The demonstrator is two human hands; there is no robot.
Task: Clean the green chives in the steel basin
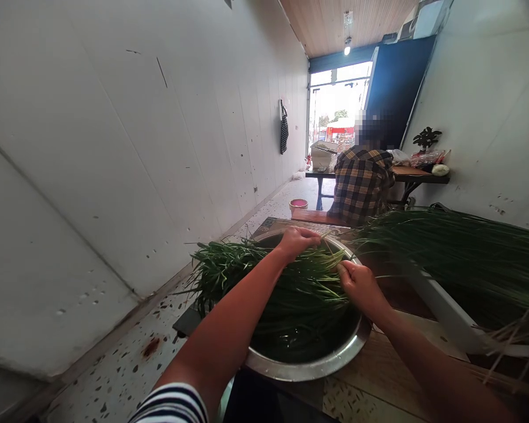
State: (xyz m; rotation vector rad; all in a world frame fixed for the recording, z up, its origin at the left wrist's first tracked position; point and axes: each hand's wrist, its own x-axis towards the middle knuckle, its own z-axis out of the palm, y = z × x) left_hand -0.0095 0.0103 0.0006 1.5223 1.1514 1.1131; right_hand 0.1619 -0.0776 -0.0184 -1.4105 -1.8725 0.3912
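A wide metal basin (306, 371) holds long green garlic chives (308, 288) in dark water, with their leafy ends hanging over its left rim. My right hand (359, 286) is closed on the pale stem ends at the basin's right side. Over the far part of the basin, my left hand (297, 242) pinches a thin yellowish chive strand between thumb and fingers. The far ends of that strand are too fine to trace.
A large pile of chives (458, 252) lies to the right beside a white board edge (445, 305). Ahead, a person in a plaid shirt (361, 182) sits with their back to me at a table (417, 176). A pink bucket (298, 204) stands on the floor. A white wall (127, 147) runs along the left.
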